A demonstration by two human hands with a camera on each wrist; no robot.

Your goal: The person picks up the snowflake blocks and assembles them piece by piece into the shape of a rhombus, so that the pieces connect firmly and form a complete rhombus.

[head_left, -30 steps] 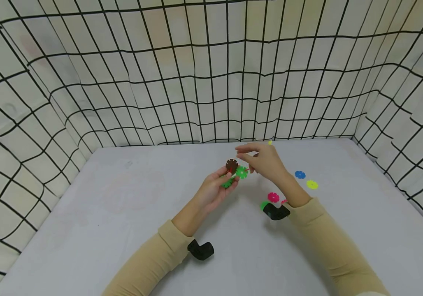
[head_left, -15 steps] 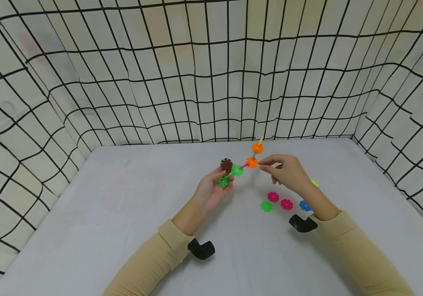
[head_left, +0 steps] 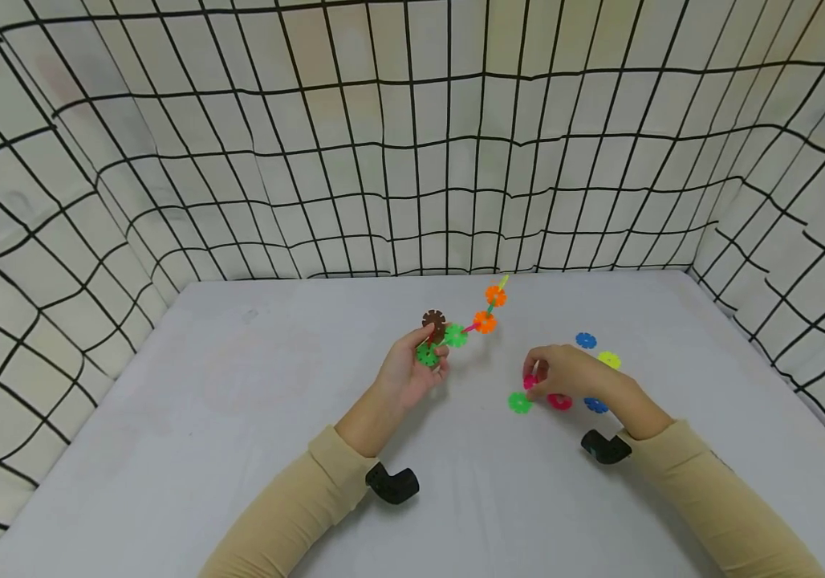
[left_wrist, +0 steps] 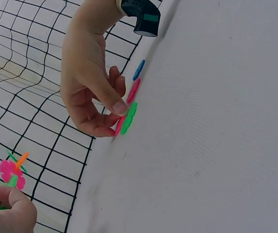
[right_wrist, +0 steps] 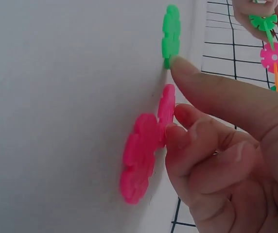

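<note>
My left hand [head_left: 400,377] holds a chain of notched plastic discs by its near end, where a brown disc [head_left: 433,321] and a green disc [head_left: 427,355] show at the fingers. From there, the chain climbs to the right through an orange disc [head_left: 485,323] to a yellow disc [head_left: 503,282] at its tip. Down at the loose discs, my right hand [head_left: 575,373] has its thumb and fingertips apart around a pink disc [right_wrist: 166,109]. Its fingers touch that disc's face, and the thumb tip is right at the edge of a green disc [right_wrist: 171,34].
Another pink disc [head_left: 560,401] lies under my right hand. Two blue discs, one farther back [head_left: 586,340], and a yellow disc [head_left: 609,360] lie to the right on the white table [head_left: 239,417]. Black-gridded walls [head_left: 412,160] rise behind and at both sides.
My right hand left the chain's orange discs and moved down to the loose pink disc. My left hand shifted slightly left, still holding the chain.
</note>
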